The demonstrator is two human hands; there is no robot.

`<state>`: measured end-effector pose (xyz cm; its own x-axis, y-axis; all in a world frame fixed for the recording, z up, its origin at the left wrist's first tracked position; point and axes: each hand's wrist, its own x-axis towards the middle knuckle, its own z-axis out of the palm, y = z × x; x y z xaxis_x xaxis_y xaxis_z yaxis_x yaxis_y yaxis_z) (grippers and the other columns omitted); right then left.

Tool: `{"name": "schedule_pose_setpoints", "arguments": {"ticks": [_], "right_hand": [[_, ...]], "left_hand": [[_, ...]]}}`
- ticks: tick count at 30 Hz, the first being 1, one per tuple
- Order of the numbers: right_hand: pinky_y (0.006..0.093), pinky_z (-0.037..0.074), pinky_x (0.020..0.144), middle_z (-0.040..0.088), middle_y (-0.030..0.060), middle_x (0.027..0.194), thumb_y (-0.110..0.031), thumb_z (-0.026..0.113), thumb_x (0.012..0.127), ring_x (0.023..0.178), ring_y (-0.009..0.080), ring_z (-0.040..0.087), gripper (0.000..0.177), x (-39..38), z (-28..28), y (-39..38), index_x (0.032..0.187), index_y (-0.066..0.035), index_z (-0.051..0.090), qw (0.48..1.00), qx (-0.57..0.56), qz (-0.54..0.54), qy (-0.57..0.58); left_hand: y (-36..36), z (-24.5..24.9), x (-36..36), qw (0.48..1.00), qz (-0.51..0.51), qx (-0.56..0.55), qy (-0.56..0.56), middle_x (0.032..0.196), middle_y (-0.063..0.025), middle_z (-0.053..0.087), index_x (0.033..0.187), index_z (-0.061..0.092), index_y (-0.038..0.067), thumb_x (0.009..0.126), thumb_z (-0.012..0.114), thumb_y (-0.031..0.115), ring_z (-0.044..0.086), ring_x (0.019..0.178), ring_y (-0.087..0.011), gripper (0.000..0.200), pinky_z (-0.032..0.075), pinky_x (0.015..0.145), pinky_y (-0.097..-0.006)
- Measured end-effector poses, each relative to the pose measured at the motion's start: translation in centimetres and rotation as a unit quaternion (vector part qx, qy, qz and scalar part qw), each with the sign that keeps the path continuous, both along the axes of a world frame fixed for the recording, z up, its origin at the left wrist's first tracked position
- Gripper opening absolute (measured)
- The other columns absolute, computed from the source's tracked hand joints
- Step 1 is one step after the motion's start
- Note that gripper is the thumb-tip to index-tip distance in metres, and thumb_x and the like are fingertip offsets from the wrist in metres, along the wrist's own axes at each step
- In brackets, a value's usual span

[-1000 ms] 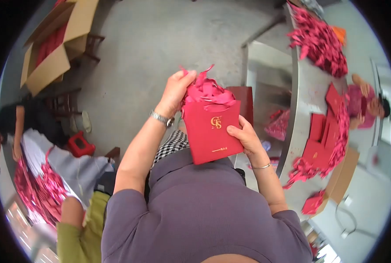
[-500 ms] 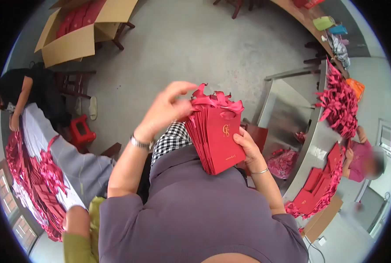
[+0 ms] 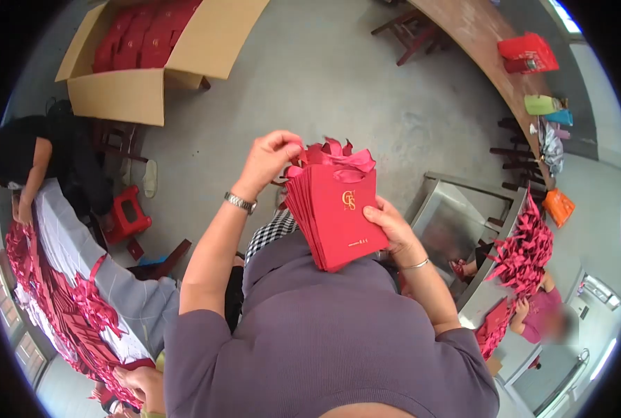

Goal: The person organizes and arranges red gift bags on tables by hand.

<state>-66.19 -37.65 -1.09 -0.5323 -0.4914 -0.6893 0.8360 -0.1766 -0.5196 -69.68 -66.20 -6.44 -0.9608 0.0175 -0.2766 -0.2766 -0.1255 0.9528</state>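
Note:
A fanned stack of red paper gift bags (image 3: 345, 216) with gold lettering stands in front of my torso, ribbon ends up. My right hand (image 3: 393, 224), a bangle at its wrist, grips the stack from the right side, thumb on the front bag. Loops of glossy red ribbon (image 3: 349, 157) stick out from the tops. At the upper left of the stack, my left hand (image 3: 272, 157), with a metal watch on the wrist, pinches a ribbon between thumb and fingers. Its fingertips partly hide the ribbon.
An open carton (image 3: 115, 94) of red bags stands at upper left. Ribboned bags cover a cloth-draped table (image 3: 126, 292) at left, with co-workers beside it. A metal table (image 3: 474, 299) at right carries ribbons (image 3: 523, 247); another person works there. A red stool (image 3: 128, 214) sits on the floor.
My left hand has gone from spread, blurred fingers to a pinch on a ribbon. The stack still rests in my right hand. The view has shifted, showing more of the carton.

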Motion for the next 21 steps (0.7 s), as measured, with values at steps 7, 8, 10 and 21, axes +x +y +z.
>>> {"name": "schedule_pose_setpoints", "arguments": {"ticks": [7,8,10,21], "right_hand": [[0.0344,0.050,0.082,0.062,0.0154,0.103,-0.020,0.071,0.074,0.093,0.0225,0.062,0.067,-20.0,3.5,-0.6,0.128,0.002,0.039,0.874,0.214,0.157,0.408],[0.0344,0.050,0.082,0.062,0.0154,0.103,-0.020,0.071,0.074,0.093,0.0225,0.062,0.067,-22.5,4.9,-1.3,0.128,0.002,0.039,0.872,0.209,0.156,0.415],[0.0405,0.052,0.071,0.063,0.0186,0.098,-0.024,0.071,0.072,0.083,0.0329,0.064,0.070,-27.0,9.0,-2.3,0.130,-0.002,0.038,0.603,0.502,0.330,0.525],[0.0416,0.052,0.063,0.061,0.0163,0.082,-0.025,0.068,0.071,0.073,0.0327,0.063,0.071,-46.0,7.1,-1.2,0.130,-0.002,0.036,0.477,0.441,0.423,0.632]], "left_hand": [[0.9,8.2,-14.5,0.939,0.236,-0.202,0.148,0.093,-0.0056,0.064,0.104,0.061,0.001,0.083,0.061,0.009,0.057,0.079,-0.0111,0.022,0.048,0.072,-0.0250],[2.7,9.0,-16.6,0.935,0.193,-0.232,0.189,0.096,-0.0084,0.063,0.105,0.061,0.001,0.082,0.063,0.009,0.059,0.084,-0.0170,0.024,0.048,0.074,-0.0283],[6.8,12.6,-21.5,0.872,0.089,-0.367,0.310,0.099,-0.0127,0.062,0.105,0.060,0.001,0.079,0.066,0.011,0.059,0.089,-0.0257,0.028,0.048,0.078,-0.0331],[9.4,6.9,-40.3,0.962,0.186,-0.199,0.035,0.066,-0.0098,0.064,0.083,0.064,-0.003,0.080,0.063,0.018,0.058,0.058,-0.0161,0.020,0.047,0.058,-0.0289]]}}
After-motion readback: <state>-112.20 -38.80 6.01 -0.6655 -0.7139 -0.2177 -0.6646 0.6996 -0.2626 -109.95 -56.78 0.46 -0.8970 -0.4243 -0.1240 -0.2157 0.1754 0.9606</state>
